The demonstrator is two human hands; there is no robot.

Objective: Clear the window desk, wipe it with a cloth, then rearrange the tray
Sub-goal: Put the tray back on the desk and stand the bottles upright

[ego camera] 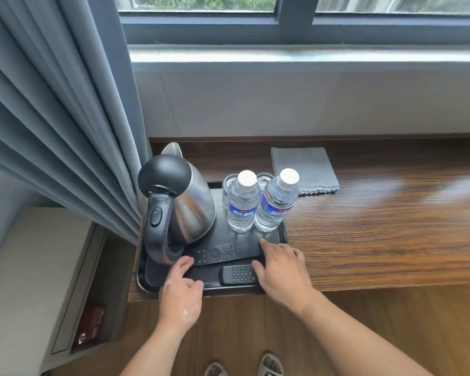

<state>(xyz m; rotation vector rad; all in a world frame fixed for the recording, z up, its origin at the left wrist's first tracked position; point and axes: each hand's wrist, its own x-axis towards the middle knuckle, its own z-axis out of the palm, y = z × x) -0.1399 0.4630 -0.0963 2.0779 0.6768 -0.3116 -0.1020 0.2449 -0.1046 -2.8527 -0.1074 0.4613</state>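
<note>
From the head camera: at the left end of the dark wood-grain window desk (377, 226), hard against the grey pleated curtain (52, 118), a black rectangular plastic tray (284, 234). Loaded on it: a polished steel kettle (193, 202) with black lid and handle, two clear plastic water bottles (242, 204) with white caps and blue labels, two small clear glasses (228, 185) behind them, and along the front a long black remote (220, 253) with a short black remote (236, 274) nearer still. Further back and to the right, apart from the tray, a folded grey cloth (304, 169) flat on the wood. By that layout, probably the last stage, the rearranging.

Left hand (181, 297) at the near left corner, fingers bent, tips on the left end of the long remote; cannot tell whether pinching or merely touching. Right hand (282, 270) released and spread, fingers resting by that remote's right end and over the short remote's right end, clasping nothing.

To do this well: square the long remote to the front rim by nudging both ends together. Keep the left knuckles clear of the kettle handle. Avoid pushing rearward into the bottles, close behind and likely to topple. Then line up the short remote in front, without overlap.
</note>
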